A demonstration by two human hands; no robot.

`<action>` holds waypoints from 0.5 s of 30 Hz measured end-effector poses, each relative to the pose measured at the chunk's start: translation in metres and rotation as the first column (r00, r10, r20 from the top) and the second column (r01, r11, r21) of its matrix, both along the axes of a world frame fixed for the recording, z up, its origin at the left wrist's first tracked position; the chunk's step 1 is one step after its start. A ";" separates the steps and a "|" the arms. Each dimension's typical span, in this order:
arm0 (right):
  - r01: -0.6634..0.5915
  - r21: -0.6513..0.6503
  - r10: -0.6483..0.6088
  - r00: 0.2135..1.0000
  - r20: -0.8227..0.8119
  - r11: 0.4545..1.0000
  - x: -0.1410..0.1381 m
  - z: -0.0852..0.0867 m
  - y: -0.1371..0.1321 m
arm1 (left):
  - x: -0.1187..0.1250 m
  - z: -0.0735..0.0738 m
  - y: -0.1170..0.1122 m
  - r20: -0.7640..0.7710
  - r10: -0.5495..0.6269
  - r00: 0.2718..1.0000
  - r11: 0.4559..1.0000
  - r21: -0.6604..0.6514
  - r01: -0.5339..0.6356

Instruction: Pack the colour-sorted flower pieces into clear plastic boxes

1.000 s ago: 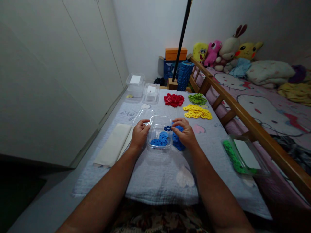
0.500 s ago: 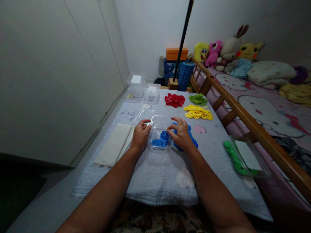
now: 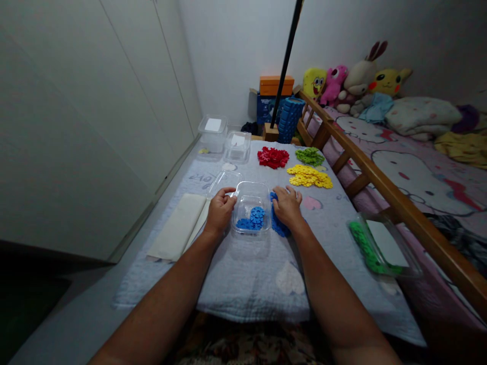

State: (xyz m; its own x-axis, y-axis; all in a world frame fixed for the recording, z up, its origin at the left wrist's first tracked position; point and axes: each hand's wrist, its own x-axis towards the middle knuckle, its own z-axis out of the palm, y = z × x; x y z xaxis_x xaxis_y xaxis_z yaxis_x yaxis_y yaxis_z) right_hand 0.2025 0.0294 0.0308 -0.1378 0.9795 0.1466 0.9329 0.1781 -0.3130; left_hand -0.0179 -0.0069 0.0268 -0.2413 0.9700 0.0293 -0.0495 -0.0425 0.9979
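A clear plastic container (image 3: 244,191) stands in front of me with several blue notched discs (image 3: 257,215) inside, mostly along its near side. My left hand (image 3: 220,208) is closed on the container's left wall, thumb and fingers pinching the rim. To the right of the container, my right hand (image 3: 287,204) lies over a pile of blue notched discs (image 3: 279,227), its fingers apart and curved down onto them. The hand covers much of that pile, and the fingertips are partly hidden.
Behind lie red (image 3: 273,157), yellow (image 3: 310,176) and light green piles (image 3: 309,156). A clear lid (image 3: 225,182) and folded cloth (image 3: 178,225) are left. Lidded containers (image 3: 213,133) stand at the back left; a container of green pieces (image 3: 375,248) sits right, by the wooden bed rail (image 3: 365,159).
My right hand has moved from above the container's right rim to the blue pile on the right. My left hand stays on the container.
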 end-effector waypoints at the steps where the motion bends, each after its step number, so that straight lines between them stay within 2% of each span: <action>1: -0.014 -0.022 0.014 1.000 0.026 1.000 -0.002 -0.002 0.001 | 0.000 0.000 0.000 0.000 -0.001 1.000 1.000 0.000 0.001; 5: -0.047 -0.070 0.053 0.995 0.089 0.996 -0.005 -0.008 0.004 | 0.001 0.002 -0.001 0.015 0.001 1.000 1.000 -0.008 -0.001; 10: -0.006 -0.037 0.010 0.994 0.111 0.999 -0.005 -0.008 0.006 | 0.001 0.001 -0.001 0.009 -0.002 1.000 1.000 -0.008 0.002; 15: 0.048 -0.001 -0.048 0.999 -0.011 0.999 0.001 -0.003 0.007 | -0.001 -0.002 0.001 -0.022 0.003 1.000 1.000 0.002 -0.003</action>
